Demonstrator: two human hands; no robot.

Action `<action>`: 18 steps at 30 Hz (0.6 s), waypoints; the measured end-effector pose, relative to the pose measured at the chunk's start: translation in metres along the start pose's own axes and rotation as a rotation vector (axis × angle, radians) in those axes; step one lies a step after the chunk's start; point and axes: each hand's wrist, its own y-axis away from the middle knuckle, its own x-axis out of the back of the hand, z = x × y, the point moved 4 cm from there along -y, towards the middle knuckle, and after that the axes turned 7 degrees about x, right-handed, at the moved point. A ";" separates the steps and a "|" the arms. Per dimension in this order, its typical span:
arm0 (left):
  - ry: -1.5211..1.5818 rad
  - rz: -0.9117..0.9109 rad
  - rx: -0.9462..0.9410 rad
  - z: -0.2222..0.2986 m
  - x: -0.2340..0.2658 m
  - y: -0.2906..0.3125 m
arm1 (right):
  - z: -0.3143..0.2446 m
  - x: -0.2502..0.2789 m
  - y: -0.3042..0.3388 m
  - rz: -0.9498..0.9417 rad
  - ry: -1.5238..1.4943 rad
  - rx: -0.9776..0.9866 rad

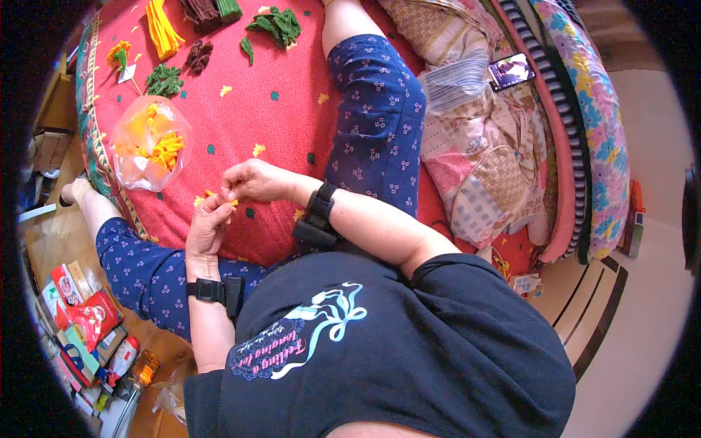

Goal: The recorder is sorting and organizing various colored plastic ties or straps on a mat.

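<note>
My left hand (207,223) and my right hand (252,181) meet above the red bedspread, fingertips closed in a pinch. Between them shows a short yellow-orange piece of pipe cleaner (234,202), mostly hidden by the fingers. Just beyond lies a clear plastic bag (125,143) with orange and yellow fuzzy pieces (166,150) in it. Farther off are a bundle of yellow pipe cleaners (163,31), a brown bundle (201,12) and a green bundle (228,9). Shaped green pieces (277,28), a green cluster (164,81) and a brown cluster (198,57) lie near them.
An orange fuzzy flower (117,55) stands at the far left. The patterned red bedspread (219,131) spreads between my legs. To the right, a phone (512,71) rests on folded quilts (489,153). Packages and a red bag (96,315) crowd the lower left.
</note>
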 end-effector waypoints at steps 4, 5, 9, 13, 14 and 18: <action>0.013 -0.012 -0.007 -0.001 0.001 -0.001 | 0.004 -0.005 -0.001 0.023 -0.146 0.026; 0.014 -0.011 -0.007 -0.003 0.001 -0.002 | 0.003 -0.004 0.000 0.062 -0.061 0.010; 0.465 -0.159 0.001 -0.014 0.001 -0.009 | -0.009 -0.001 0.002 0.211 0.115 0.062; 0.588 -0.191 0.026 -0.017 0.007 -0.011 | -0.014 0.001 0.001 0.195 0.222 0.208; 0.586 -0.193 0.037 -0.017 0.007 -0.012 | -0.014 0.002 0.001 0.189 0.256 0.224; 0.555 -0.202 0.052 -0.016 0.004 -0.010 | -0.017 0.003 0.002 0.158 0.279 0.234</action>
